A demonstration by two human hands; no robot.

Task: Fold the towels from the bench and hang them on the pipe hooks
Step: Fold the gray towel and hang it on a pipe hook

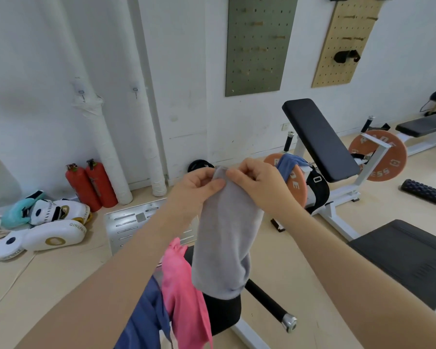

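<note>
A grey towel hangs folded lengthwise in front of me, its lower end brushing the black bench pad. My left hand and my right hand both pinch its top edge, close together. A pink towel and a dark blue towel lie draped over the near bench. Another blue towel hangs on the far bench by an orange weight plate. Two small hooks, the left hook and the right hook, sit on the white wrapped pipes at the wall, both bare.
Two red fire extinguishers stand by the pipes. White boxing pads lie on the floor at left. A metal plate lies on the floor ahead. An incline bench with orange weight plates stands at right.
</note>
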